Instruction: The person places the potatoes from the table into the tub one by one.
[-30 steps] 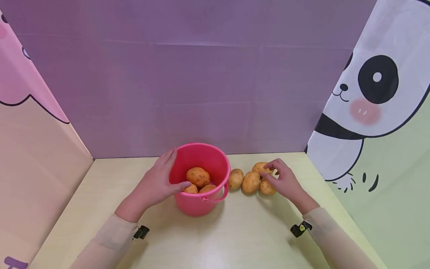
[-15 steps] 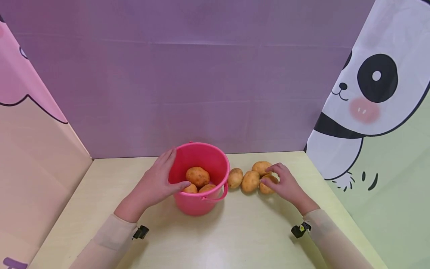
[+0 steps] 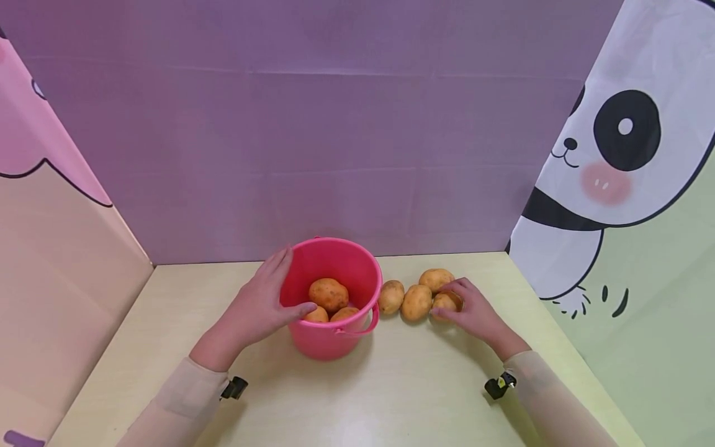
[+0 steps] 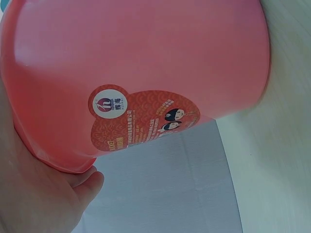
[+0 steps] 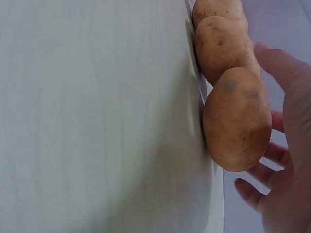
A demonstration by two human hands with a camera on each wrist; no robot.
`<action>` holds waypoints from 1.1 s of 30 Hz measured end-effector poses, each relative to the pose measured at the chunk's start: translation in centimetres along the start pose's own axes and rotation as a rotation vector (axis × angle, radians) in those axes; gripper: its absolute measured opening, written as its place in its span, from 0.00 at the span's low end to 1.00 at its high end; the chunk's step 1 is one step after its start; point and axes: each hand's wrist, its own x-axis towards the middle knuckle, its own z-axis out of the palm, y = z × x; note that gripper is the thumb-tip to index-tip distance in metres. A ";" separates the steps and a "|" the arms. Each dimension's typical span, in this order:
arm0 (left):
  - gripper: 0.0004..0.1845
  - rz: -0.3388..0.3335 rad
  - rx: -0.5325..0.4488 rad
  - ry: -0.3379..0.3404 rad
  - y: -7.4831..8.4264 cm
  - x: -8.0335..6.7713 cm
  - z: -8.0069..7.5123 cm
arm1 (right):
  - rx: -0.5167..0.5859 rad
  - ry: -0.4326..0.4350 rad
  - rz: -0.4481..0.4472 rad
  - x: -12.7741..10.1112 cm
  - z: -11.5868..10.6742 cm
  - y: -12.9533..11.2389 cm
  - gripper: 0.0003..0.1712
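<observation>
A pink bucket (image 3: pixel 329 338) stands on the pale table (image 3: pixel 391 397) with three potatoes (image 3: pixel 329 293) showing inside. My left hand (image 3: pixel 274 297) holds its left side, thumb hooked over the rim and fingers along the outer wall. The left wrist view shows the bucket wall (image 4: pixel 146 58) with a red sticker against my palm (image 4: pixel 34 194). Right of the bucket lie several potatoes (image 3: pixel 417 302). My right hand (image 3: pixel 463 308) curls round the nearest, rightmost potato (image 3: pixel 445 303), which rests on the table. In the right wrist view this potato (image 5: pixel 236 119) sits between thumb and fingers (image 5: pixel 286 160).
A purple wall (image 3: pixel 335 155) closes the back of the table. A pink and beige panel (image 3: pixel 56 248) stands at the left, and a panda-print panel (image 3: pixel 614 186) at the right. Bare tabletop (image 3: pixel 363 403) lies between my forearms.
My right hand has come down from the far potato and closed its fingers round the nearest one. The left hand and the bucket have not moved.
</observation>
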 end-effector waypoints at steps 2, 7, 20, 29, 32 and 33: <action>0.71 0.002 0.002 0.002 0.0 0.0 0.0 | 0.009 -0.008 0.014 -0.1 0.1 0.1 0.31; 0.70 0.004 0.003 0.007 0.1 -0.1 0.1 | 0.022 -0.044 0.060 -0.1 0.4 0.4 0.32; 0.68 0.024 0.011 0.009 0.1 -0.2 -0.1 | 0.045 -0.034 0.063 -0.3 0.4 0.5 0.31; 0.67 0.023 0.011 0.010 0.2 -0.3 -0.1 | 0.085 0.065 -0.025 -0.2 0.0 -0.2 0.28; 0.67 0.023 0.011 0.010 0.2 -0.2 -0.1 | 0.102 0.089 -0.054 0.0 -0.1 -0.5 0.29; 0.67 0.021 0.012 0.009 0.2 -0.2 -0.1 | 0.105 0.092 -0.061 0.0 -0.2 -0.6 0.29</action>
